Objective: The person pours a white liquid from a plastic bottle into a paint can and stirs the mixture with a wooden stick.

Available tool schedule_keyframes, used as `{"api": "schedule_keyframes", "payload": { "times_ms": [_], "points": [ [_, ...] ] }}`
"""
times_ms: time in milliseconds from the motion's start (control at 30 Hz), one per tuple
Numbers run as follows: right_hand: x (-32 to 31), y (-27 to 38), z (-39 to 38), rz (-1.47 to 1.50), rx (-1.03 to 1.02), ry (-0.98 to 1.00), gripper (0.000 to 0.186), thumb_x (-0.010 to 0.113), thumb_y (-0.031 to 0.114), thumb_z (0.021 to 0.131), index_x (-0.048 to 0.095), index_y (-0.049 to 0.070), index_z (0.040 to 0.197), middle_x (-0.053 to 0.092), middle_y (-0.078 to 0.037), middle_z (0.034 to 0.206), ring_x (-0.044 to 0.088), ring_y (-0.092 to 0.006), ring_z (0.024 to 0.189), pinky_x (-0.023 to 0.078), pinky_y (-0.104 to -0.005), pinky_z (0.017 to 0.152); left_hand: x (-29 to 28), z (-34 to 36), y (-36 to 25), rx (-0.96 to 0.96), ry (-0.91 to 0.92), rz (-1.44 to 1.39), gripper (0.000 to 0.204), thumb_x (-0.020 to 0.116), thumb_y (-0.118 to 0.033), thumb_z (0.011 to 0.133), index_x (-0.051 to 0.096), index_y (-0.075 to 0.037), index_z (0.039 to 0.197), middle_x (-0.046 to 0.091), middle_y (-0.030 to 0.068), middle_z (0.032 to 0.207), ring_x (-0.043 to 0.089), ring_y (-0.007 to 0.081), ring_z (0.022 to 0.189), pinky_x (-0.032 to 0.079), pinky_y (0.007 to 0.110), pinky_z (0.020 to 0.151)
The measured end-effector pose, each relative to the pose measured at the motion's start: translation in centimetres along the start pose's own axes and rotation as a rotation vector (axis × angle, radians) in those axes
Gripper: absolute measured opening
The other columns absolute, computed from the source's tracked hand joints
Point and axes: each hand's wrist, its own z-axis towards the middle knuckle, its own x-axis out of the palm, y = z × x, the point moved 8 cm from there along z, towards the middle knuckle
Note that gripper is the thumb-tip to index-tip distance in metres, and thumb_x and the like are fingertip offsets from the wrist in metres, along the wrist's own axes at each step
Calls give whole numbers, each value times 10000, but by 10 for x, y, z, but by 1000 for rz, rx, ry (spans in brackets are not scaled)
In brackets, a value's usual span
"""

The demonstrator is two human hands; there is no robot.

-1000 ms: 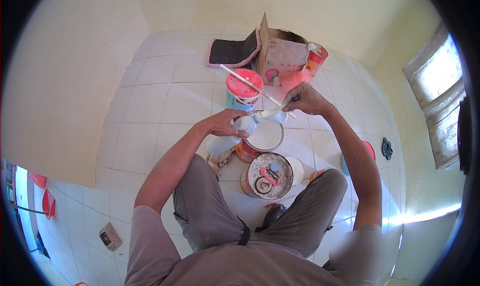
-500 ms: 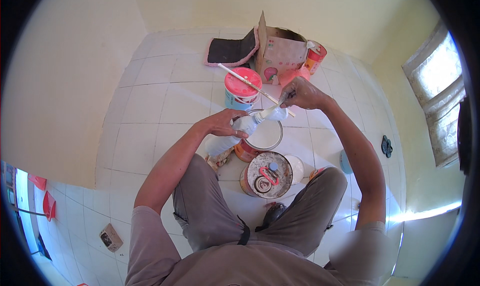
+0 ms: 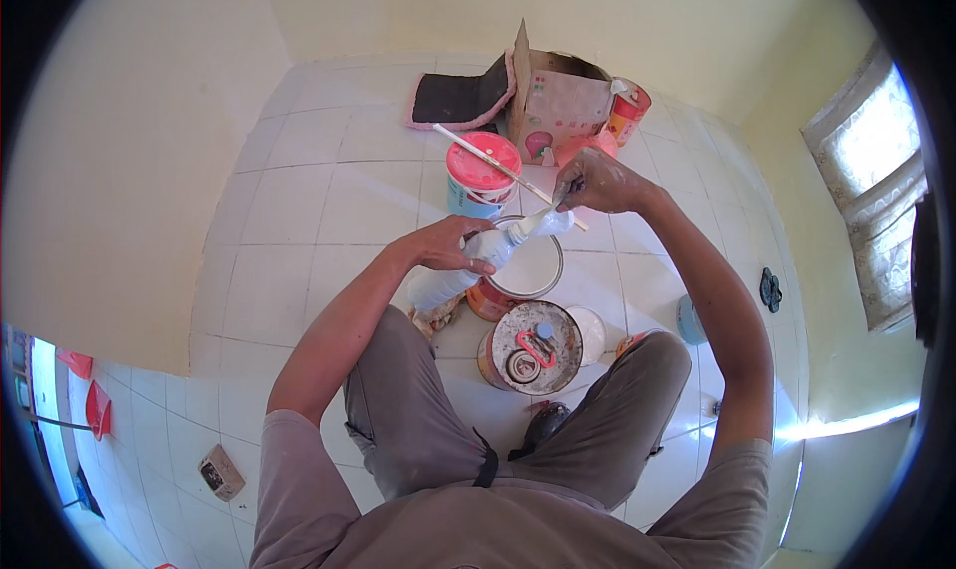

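Note:
My left hand (image 3: 450, 244) is wrapped round a white-filled plastic bottle (image 3: 436, 287), which tilts up to the right over an open paint can (image 3: 478, 301). At the bottle's mouth sits a pale, funnel-shaped piece (image 3: 550, 223), widening away from the neck. My right hand (image 3: 607, 182) is closed in a pinch at the far rim of this piece; exactly what lies between its fingertips is hard to make out. White smears mark the right fingers. White paint (image 3: 533, 268) fills the can below. Nearer me stands a closed, paint-stained round tin (image 3: 558, 365) with a red handle and a blue cap.
A light-coloured stick (image 3: 473, 151) lies across the red lid of a bucket (image 3: 476, 209). Behind are a cardboard box (image 3: 568, 106), a black pad with pink edging (image 3: 458, 101) and a red-orange can (image 3: 626, 116). A white lid (image 3: 590, 335) rests beside the tin.
My right hand has shifted very slightly up and left, staying at the funnel-shaped piece. The left hand and bottle look the same.

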Motion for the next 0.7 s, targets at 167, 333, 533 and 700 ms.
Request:
{"api": "schedule_keyframes", "payload": {
  "times_ms": [167,333,533,700],
  "points": [
    [-1,-1,1,10,-8,-12,100,771,16,764,792,5,861,762,-98,786,699,-160,702,553,-308,705,0,0,1,9,-2,-3,883,877,-462,748,534,-48,1448,623,176,1382,585,326,1296,527,472,1028],
    [-2,-1,1,-9,6,-9,103,771,10,758,793,5,858,763,-101,782,703,-165,696,555,-307,701,0,-1,0,2,-15,-15,892,881,-460,743,528,-52,1454,626,175,1373,591,326,1282,528,474,1028],
    [-5,6,1,-25,-15,8,103,765,16,758,794,9,856,765,-104,794,709,-170,710,554,-310,707,0,1,1,2,-16,-26,881,885,-455,741,534,-54,1442,633,168,1360,598,321,1271,532,476,1021],
    [-10,19,3,-41,-5,58,109,773,46,756,795,17,858,763,-105,801,709,-184,725,552,-317,717,0,2,2,7,-17,-18,855,884,-454,748,546,-58,1425,643,163,1339,611,317,1249,544,476,1001]
  ]
}}
